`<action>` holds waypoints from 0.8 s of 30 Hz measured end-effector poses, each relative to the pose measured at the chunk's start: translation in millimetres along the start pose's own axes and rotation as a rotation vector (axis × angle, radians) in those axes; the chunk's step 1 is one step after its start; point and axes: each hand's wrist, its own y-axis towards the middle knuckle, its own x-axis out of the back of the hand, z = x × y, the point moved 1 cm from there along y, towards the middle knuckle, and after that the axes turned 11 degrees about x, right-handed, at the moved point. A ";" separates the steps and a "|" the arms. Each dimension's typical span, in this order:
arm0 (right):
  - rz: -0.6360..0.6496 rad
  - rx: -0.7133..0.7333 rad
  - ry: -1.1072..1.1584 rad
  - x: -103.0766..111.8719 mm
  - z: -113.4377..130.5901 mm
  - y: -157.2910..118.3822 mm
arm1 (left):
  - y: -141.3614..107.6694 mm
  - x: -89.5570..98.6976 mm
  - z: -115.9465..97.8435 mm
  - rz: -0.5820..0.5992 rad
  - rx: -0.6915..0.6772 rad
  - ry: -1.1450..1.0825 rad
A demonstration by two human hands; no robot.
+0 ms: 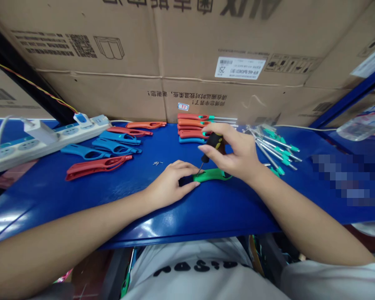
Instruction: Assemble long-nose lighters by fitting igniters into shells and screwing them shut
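Stretching beneath everything, the glossy blue tabletop (143, 227) bore a curved green plastic handle (210, 175). Your left hand (172, 183) held the handle's left end between thumb and fingers. Your right hand (242, 156) was wrapped around a black-and-yellow screwdriver (213, 143), tip at that end. Hollow red and blue plastic shells (95, 166) lay well left of the handle; tiny silver metal screws (157, 163) lay nearer, also left.

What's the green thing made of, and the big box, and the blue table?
The green piece looks like hard plastic: smooth, brightly coloured and seemingly moulded. The big box is brown cardboard with a dull finish, creases and printing. The blue table has a glossy, smooth top that reflects light, perhaps painted metal or coated board; I can't tell which.
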 end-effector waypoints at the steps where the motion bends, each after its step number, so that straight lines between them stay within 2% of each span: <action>1: 0.025 -0.007 0.048 0.5 1.8 0.0 | 0.1 0.3 -0.4 -0.003 -0.002 0.000; 4: 0.147 -0.091 0.280 -0.5 5.5 1.0 | 0.4 0.9 -1.4 -0.003 -0.009 0.000; 6: 0.172 -0.105 0.312 -1.6 5.3 1.7 | 0.4 1.0 -1.3 0.001 -0.011 -0.004; 8: 0.104 -0.039 0.187 -1.0 3.2 1.9 | 0.2 0.7 -0.7 0.001 -0.009 -0.010; 11: -0.001 0.158 -0.045 3.0 1.0 0.7 | -0.2 0.0 0.4 -0.001 -0.006 -0.017; 14: 0.045 0.266 -0.062 6.9 3.2 -0.7 | -0.3 0.0 -0.1 -0.008 -0.013 -0.013; 20: 0.223 -0.007 0.310 2.8 12.7 3.0 | 0.2 1.9 -3.4 0.001 -0.009 -0.003; 22: 0.218 -0.032 0.345 0.0 13.7 4.4 | 0.4 1.9 -3.2 0.001 -0.014 -0.006; 24: 0.162 -0.012 0.257 -1.0 13.4 4.6 | 0.5 1.4 -2.1 -0.001 -0.017 -0.005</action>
